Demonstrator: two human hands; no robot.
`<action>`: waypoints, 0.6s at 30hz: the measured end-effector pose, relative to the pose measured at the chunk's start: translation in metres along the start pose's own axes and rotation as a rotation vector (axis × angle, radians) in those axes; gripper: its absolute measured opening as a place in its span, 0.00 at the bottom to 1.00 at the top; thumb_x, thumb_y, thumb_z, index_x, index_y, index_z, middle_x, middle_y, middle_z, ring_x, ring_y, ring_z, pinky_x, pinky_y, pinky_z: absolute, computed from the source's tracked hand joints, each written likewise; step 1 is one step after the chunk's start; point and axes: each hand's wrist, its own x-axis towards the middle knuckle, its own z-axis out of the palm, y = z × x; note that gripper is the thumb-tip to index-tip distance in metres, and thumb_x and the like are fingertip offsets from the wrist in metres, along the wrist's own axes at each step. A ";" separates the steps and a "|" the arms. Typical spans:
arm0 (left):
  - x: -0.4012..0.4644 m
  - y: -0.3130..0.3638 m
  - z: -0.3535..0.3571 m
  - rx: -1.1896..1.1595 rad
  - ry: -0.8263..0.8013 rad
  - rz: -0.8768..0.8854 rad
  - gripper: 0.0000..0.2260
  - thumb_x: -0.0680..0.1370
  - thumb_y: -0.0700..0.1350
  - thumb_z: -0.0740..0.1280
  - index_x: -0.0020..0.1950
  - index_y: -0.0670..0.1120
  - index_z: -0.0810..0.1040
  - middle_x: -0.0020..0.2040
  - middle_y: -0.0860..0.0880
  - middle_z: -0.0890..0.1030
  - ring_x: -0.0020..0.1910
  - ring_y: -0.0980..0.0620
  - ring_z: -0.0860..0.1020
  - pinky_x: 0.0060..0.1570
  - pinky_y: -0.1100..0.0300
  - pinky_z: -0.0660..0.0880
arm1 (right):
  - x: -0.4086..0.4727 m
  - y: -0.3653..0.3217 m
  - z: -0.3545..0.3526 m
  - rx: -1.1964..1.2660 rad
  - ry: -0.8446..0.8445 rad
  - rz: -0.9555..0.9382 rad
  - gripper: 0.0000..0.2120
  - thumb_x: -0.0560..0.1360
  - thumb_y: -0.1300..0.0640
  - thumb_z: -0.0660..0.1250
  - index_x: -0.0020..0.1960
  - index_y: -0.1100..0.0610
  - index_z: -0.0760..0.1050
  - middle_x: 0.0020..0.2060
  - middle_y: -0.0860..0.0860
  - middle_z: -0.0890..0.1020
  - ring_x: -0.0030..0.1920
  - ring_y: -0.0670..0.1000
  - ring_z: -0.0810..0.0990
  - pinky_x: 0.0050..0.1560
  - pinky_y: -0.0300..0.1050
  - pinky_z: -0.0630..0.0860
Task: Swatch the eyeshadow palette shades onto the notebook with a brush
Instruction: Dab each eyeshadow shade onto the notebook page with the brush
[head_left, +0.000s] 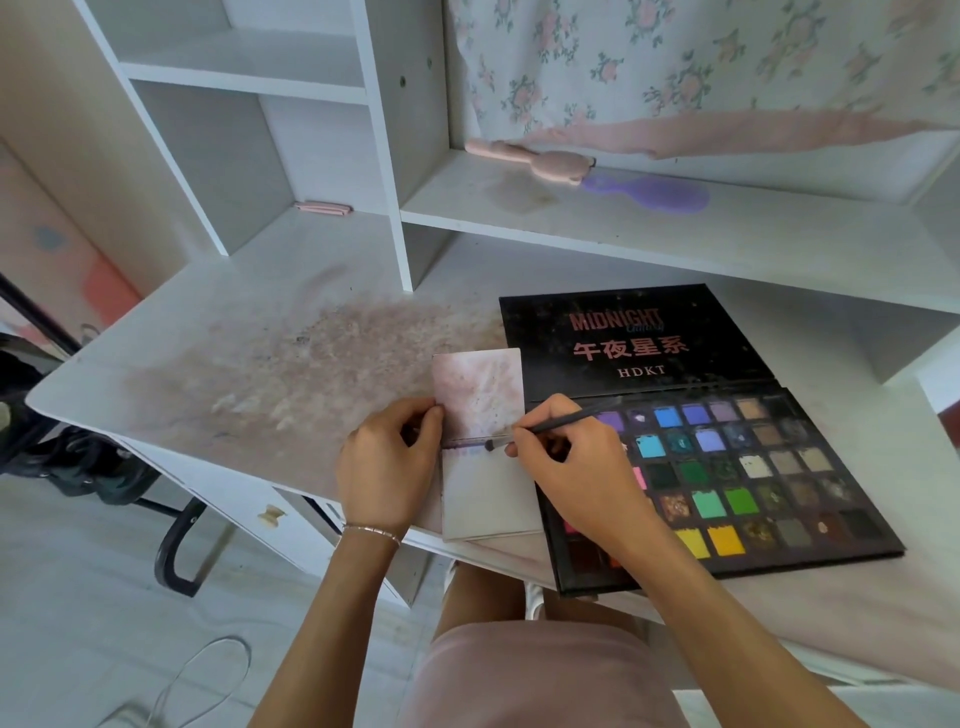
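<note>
Right hand: your right hand (574, 470) pinches the brush (558, 424) like a pen, fingers curled round the thin dark handle.
Brush: its dark tip touches the top of the notebook's lower page, just under the fold.
Left hand: your left hand (389, 460) has its fingers bent, and the thumb and fingertips pinch the notebook's left edge at the fold.
Notebook: the notebook (485, 447) lies open on the desk (249, 364), touching the palette's left side; the upper page is smeared pink, and faint swatches line the top of the lower page.
Palette: the palette (727, 467) lies open to your right, lid flat behind the rows of coloured pans; your right wrist crosses its near-left corner.
</note>
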 end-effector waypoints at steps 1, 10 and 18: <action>0.000 0.000 0.000 0.000 0.000 0.001 0.05 0.74 0.43 0.67 0.45 0.48 0.83 0.40 0.49 0.83 0.40 0.49 0.80 0.40 0.59 0.73 | 0.000 0.000 0.000 -0.004 -0.001 0.002 0.07 0.75 0.58 0.64 0.40 0.49 0.71 0.37 0.51 0.81 0.39 0.44 0.78 0.39 0.38 0.75; 0.000 0.001 -0.001 0.014 -0.004 -0.002 0.06 0.74 0.43 0.66 0.46 0.48 0.83 0.41 0.49 0.83 0.41 0.50 0.79 0.40 0.61 0.71 | 0.000 -0.003 0.000 -0.034 -0.016 0.003 0.07 0.75 0.60 0.64 0.39 0.50 0.71 0.36 0.53 0.81 0.38 0.46 0.77 0.39 0.39 0.75; 0.000 0.002 -0.001 0.013 -0.015 -0.007 0.06 0.74 0.43 0.66 0.47 0.48 0.83 0.42 0.49 0.83 0.42 0.49 0.79 0.42 0.58 0.74 | -0.001 -0.004 0.000 -0.057 -0.039 0.005 0.08 0.75 0.59 0.64 0.40 0.49 0.71 0.37 0.52 0.81 0.40 0.48 0.78 0.40 0.39 0.75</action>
